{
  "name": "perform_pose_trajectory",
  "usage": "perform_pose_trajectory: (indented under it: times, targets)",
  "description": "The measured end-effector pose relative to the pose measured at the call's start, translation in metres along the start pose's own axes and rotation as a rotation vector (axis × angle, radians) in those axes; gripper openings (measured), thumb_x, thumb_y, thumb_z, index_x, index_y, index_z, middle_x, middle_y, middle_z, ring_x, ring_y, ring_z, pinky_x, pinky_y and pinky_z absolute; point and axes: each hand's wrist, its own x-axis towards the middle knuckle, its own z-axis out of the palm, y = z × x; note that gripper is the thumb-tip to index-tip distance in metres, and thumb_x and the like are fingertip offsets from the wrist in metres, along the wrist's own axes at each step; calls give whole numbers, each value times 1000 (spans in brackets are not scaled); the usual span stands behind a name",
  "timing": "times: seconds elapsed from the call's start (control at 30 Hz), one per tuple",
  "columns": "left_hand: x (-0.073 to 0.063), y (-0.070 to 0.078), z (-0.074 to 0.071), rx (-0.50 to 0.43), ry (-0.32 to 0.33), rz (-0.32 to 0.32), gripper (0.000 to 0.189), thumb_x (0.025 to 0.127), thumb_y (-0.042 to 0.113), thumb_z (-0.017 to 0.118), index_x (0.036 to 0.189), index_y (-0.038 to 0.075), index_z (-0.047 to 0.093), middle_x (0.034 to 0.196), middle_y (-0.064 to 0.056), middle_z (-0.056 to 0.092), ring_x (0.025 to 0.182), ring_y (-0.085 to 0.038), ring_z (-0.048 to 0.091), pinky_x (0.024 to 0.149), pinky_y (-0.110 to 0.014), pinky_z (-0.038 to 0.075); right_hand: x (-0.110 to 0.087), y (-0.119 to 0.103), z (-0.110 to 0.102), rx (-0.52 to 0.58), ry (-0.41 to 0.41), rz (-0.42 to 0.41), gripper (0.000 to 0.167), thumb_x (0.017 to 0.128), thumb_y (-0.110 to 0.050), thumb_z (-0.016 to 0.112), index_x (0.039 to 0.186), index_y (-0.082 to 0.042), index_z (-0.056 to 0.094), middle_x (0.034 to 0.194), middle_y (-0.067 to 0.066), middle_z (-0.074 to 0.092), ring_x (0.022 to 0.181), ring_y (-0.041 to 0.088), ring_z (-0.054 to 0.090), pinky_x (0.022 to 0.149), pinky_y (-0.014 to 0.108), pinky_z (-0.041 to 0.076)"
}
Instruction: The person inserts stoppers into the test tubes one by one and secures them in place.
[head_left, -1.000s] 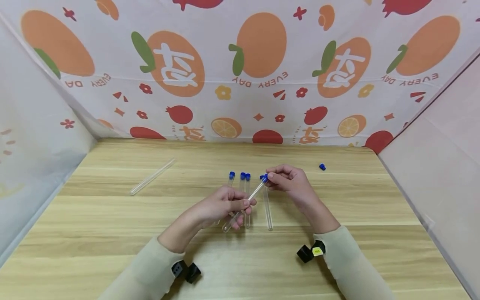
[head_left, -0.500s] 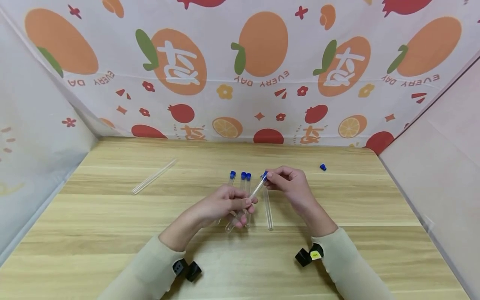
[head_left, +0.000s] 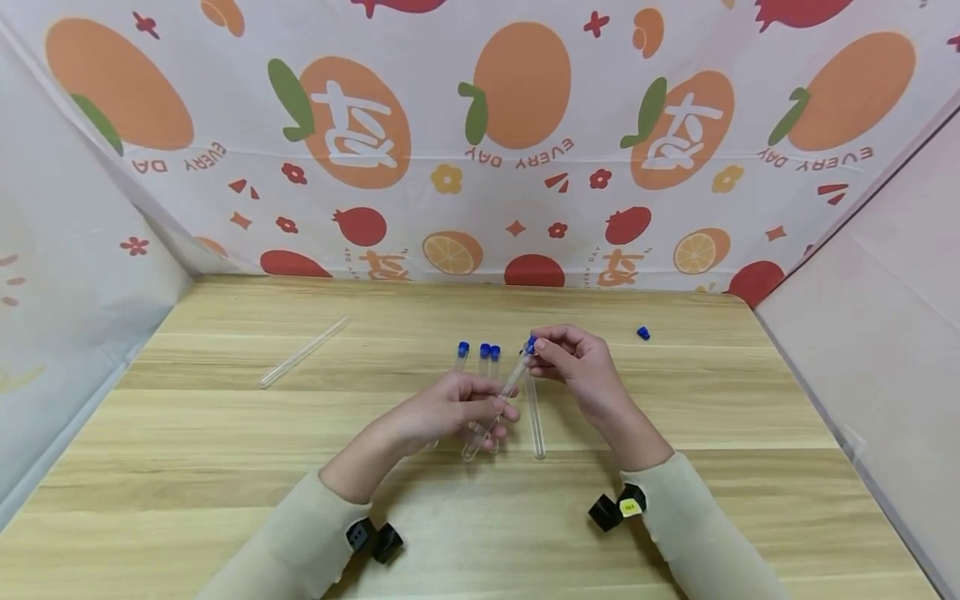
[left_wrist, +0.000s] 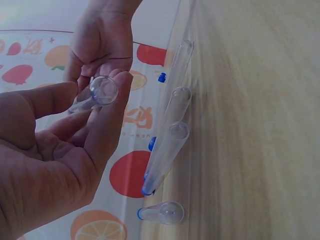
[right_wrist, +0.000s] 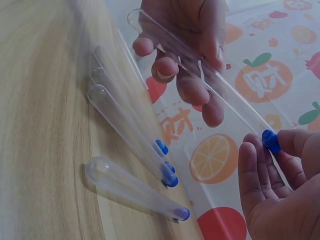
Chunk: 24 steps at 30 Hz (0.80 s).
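A clear test tube point(head_left: 514, 379) is held slantwise above the table, rounded end toward the person. My left hand point(head_left: 453, 408) grips its body between thumb and fingers. At the tube's upper end, a blue stopper point(right_wrist: 271, 141) sits at the mouth, pinched by the thumb and fingers of my right hand point(head_left: 581, 367). Under and beside the hands, several test tubes with blue stoppers lie on the wood; one capped tube point(head_left: 536, 425) lies below the right hand, and another capped tube point(right_wrist: 135, 187) shows nearest in the right wrist view. My left hand partly hides some of them.
An unstoppered test tube point(head_left: 303, 353) lies at an angle on the left of the wooden table point(head_left: 187, 467). One loose blue stopper point(head_left: 643, 332) rests at the back right. A fruit-printed curtain point(head_left: 427, 142) stands behind the table's far edge.
The held tube has turned steeper, its rounded end shifting right. My right hand has risen slightly with the stopper, and my left fingers have moved a little right. The tubes on the table stay put.
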Motion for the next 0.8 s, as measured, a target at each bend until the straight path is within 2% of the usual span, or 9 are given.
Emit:
perform_pose_trajectory:
  times: [0.23, 0.4, 0.5, 0.6, 0.7, 0.8]
  targets:
    - [3, 5, 0, -19, 15, -2, 40, 105, 6, 47, 140, -12, 45, 125, -32, 60, 92, -24, 68, 80, -41, 61, 4, -5, -3, -1, -3, 38, 28, 101, -10, 58, 125, 4, 60, 98, 6, 71, 89, 16, 71, 83, 32, 60]
    - [4, 8, -3, -19, 62, 23, 40, 104, 6, 48, 140, -11, 44, 126, -33, 59, 91, -22, 67, 81, -41, 61, 6, -7, -4, -5, -16, 72, 33, 100, -9, 58, 133, -4, 58, 107, 9, 71, 93, 20, 72, 84, 32, 60]
    - [4, 9, -5, -22, 105, 27, 43, 104, 5, 50, 144, -7, 42, 127, -33, 57, 92, -22, 67, 82, -42, 61, 6, -7, -3, -26, -63, 95, 39, 99, -9, 59, 137, -9, 54, 111, 13, 71, 95, 24, 71, 85, 34, 59]
    - [3, 8, -5, -27, 135, 27, 47, 102, 4, 52, 148, -3, 40, 128, -33, 55, 97, -28, 67, 84, -44, 60, 4, -6, -1, -45, -135, 129, 42, 98, -10, 58, 139, -12, 51, 114, 16, 70, 94, 26, 71, 86, 35, 59]
    - [2, 7, -5, -13, 146, 30, 50, 102, 5, 52, 150, -1, 38, 130, -32, 53, 103, -35, 66, 86, -46, 59, 1, -5, 1, -52, -197, 158, 45, 99, -12, 58, 143, -12, 48, 116, 17, 69, 93, 23, 71, 86, 35, 59]
    - [1, 6, -6, 2, 148, 35, 51, 102, 6, 52, 151, 2, 37, 133, -32, 50, 109, -39, 63, 87, -46, 59, 0, -3, 3, -50, -217, 174, 47, 100, -11, 57, 145, -11, 45, 116, 15, 68, 93, 21, 71, 85, 34, 60]
